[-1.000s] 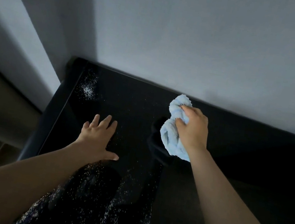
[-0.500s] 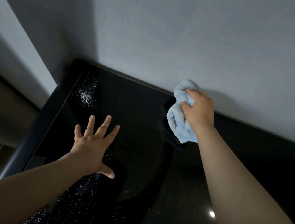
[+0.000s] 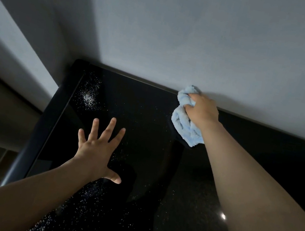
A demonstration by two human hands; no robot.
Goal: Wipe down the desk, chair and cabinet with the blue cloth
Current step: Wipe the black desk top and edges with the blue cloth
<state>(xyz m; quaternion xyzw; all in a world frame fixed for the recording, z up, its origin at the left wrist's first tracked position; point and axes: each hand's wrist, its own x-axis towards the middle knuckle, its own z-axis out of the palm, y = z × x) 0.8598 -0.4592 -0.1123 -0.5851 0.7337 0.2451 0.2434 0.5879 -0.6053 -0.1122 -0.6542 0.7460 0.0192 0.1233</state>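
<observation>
A glossy black cabinet top (image 3: 147,114) with pale dust specks fills the lower view. My right hand (image 3: 202,109) grips a bunched light blue cloth (image 3: 184,125) and holds it against the black surface at its far edge, right where it meets the wall. My left hand (image 3: 98,150) lies flat on the black surface nearer to me, fingers spread wide, holding nothing. A denser patch of specks (image 3: 88,97) sits near the far left corner.
A grey wall (image 3: 201,42) rises directly behind the black surface. The rounded left edge (image 3: 25,152) of the cabinet drops off to a dim floor area on the left. A small light reflection (image 3: 223,216) shows at lower right.
My right hand has slid the cloth away from me, from mid-surface to the far edge at the wall. My left hand has spread its fingers and stayed on the surface.
</observation>
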